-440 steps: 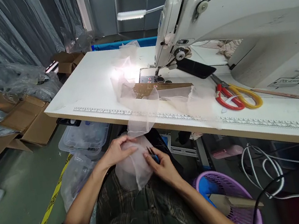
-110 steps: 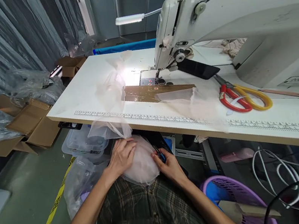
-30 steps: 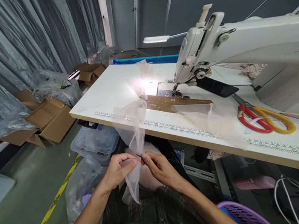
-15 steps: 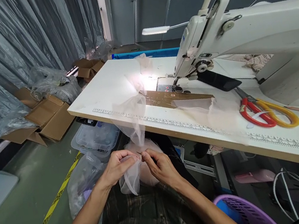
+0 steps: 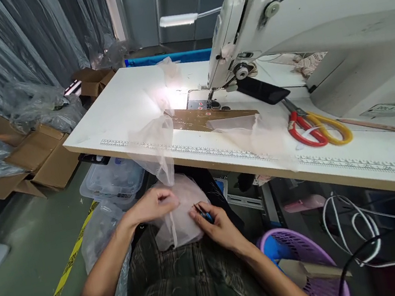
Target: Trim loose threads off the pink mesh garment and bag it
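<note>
My left hand (image 5: 156, 204) is closed, thumb against fingers, at the top of a narrow fold of pale pink sheer fabric (image 5: 185, 223) on my lap. In my right hand (image 5: 215, 223) are small thread snips (image 5: 204, 213), with dark tips and a bit of blue showing between the fingers. The tips point up and left over the fabric, apart from my left hand. Another length of sheer fabric (image 5: 155, 145) drapes over the table's front edge and hangs just above my hands.
A white sewing machine (image 5: 241, 44) stands on the white table (image 5: 101, 118). On the table lie a brown strip (image 5: 192, 118), a black phone (image 5: 263, 90) and large scissors (image 5: 317, 128) with red and yellow handles. A purple basket (image 5: 329, 257) and a plastic box (image 5: 112, 180) are below.
My right hand has drawn away to the right from my left, and the snips now show in it. My left hand has risen slightly off the fabric. The view has shifted right and down.
</note>
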`<state>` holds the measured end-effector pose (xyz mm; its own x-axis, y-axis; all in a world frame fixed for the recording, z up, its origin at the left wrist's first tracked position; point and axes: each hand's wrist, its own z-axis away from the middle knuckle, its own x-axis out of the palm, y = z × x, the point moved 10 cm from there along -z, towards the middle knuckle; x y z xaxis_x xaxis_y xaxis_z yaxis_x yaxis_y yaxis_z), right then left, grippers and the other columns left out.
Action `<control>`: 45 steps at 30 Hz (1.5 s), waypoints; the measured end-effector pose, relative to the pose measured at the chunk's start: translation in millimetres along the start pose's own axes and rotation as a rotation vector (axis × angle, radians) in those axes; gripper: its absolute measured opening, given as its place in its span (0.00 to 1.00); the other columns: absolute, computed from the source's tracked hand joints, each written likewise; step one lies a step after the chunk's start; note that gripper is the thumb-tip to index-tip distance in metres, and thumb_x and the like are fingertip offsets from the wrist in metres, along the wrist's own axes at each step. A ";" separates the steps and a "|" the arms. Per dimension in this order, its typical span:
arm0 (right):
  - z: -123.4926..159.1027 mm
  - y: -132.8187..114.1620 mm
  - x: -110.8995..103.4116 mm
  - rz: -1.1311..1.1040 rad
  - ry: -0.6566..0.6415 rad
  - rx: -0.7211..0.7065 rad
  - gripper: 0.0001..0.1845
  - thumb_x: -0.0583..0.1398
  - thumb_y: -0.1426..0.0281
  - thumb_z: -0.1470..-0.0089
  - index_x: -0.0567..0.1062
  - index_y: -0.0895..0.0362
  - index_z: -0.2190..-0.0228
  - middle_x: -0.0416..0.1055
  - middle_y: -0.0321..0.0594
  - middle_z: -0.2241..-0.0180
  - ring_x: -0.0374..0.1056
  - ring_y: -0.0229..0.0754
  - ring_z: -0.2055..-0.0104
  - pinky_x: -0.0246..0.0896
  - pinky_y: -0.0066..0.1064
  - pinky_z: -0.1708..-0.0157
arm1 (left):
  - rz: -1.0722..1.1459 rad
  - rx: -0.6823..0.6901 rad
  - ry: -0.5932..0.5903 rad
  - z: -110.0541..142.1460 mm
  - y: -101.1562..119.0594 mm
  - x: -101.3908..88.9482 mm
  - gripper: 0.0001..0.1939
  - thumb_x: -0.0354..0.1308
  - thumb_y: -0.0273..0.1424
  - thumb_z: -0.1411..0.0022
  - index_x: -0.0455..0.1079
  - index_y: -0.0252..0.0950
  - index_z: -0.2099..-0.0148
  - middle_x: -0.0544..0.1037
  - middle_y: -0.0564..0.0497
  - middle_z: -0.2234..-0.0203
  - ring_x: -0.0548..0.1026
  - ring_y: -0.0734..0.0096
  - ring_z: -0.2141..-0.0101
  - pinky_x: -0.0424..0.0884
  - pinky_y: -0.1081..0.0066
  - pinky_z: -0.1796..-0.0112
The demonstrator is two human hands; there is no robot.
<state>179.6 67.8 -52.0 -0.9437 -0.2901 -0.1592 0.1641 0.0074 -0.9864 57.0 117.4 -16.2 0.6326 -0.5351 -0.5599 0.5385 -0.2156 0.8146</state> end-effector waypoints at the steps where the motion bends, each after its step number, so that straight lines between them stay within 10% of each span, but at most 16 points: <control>1: -4.7 6.3 -11.0 0.039 0.075 0.004 0.20 0.55 0.56 0.42 0.69 0.58 0.75 0.62 0.33 0.77 0.56 0.34 0.74 0.55 0.25 0.74 | -0.106 0.017 0.155 -5.3 -1.2 -11.9 0.10 0.55 0.34 0.40 0.75 0.35 0.62 0.79 0.49 0.68 0.75 0.65 0.66 0.70 0.69 0.62; 6: -13.3 34.3 -47.4 0.290 0.281 0.086 0.21 0.53 0.54 0.44 0.74 0.59 0.70 0.68 0.36 0.78 0.60 0.37 0.76 0.56 0.27 0.76 | -0.459 0.221 0.618 -1.7 15.1 -18.3 0.10 0.52 0.30 0.37 0.75 0.34 0.61 0.77 0.42 0.62 0.74 0.58 0.58 0.69 0.59 0.56; 11: -9.8 34.5 -66.5 0.385 0.384 0.092 0.23 0.54 0.54 0.45 0.75 0.60 0.63 0.76 0.44 0.69 0.69 0.43 0.73 0.63 0.32 0.71 | -0.414 0.563 0.343 2.4 30.9 44.7 0.20 0.56 0.39 0.39 0.70 0.33 0.47 0.76 0.39 0.52 0.73 0.56 0.52 0.68 0.56 0.53; 19: -46.1 -27.8 -51.6 0.204 0.381 -0.134 0.22 0.56 0.54 0.45 0.76 0.59 0.60 0.77 0.49 0.60 0.72 0.49 0.58 0.66 0.39 0.56 | -0.393 0.480 0.159 -11.6 2.7 88.1 0.26 0.59 0.41 0.42 0.68 0.33 0.45 0.73 0.36 0.49 0.71 0.46 0.49 0.68 0.54 0.52; 26: -80.4 -41.8 -18.9 -0.032 0.328 -0.119 0.24 0.60 0.50 0.51 0.78 0.61 0.71 0.71 0.39 0.77 0.64 0.39 0.76 0.62 0.31 0.74 | -0.272 0.678 0.538 35.1 46.2 28.2 0.07 0.57 0.30 0.42 0.74 0.35 0.61 0.80 0.44 0.69 0.77 0.61 0.65 0.70 0.57 0.57; 33: -33.6 -97.8 -0.1 0.105 0.197 -0.420 0.09 0.60 0.67 0.48 0.71 0.57 0.76 0.64 0.41 0.70 0.60 0.36 0.73 0.55 0.25 0.79 | -0.220 0.674 0.909 91.5 82.9 -54.6 0.12 0.55 0.23 0.44 0.73 0.38 0.58 0.80 0.44 0.65 0.76 0.63 0.64 0.72 0.62 0.62; 39: 0.4 -112.9 19.9 0.094 -0.006 -0.474 0.07 0.57 0.74 0.51 0.64 0.55 0.78 0.64 0.39 0.71 0.60 0.36 0.73 0.56 0.28 0.76 | -0.220 0.540 0.748 66.6 85.0 -55.3 0.08 0.53 0.29 0.40 0.74 0.37 0.63 0.81 0.46 0.68 0.75 0.64 0.68 0.66 0.62 0.62; 45: 5.4 -103.1 26.8 0.089 -0.084 -0.412 0.08 0.55 0.74 0.53 0.59 0.55 0.79 0.58 0.33 0.79 0.54 0.35 0.77 0.50 0.28 0.77 | 0.080 0.326 0.372 32.0 47.3 -28.3 0.26 0.41 0.46 0.35 0.75 0.34 0.56 0.79 0.41 0.59 0.72 0.56 0.57 0.62 0.60 0.53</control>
<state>139.0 54.0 45.6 -0.9016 -0.3475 -0.2574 0.0994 0.4127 -0.9054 46.8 96.3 43.0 0.8524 -0.2458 -0.4615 0.3157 -0.4615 0.8290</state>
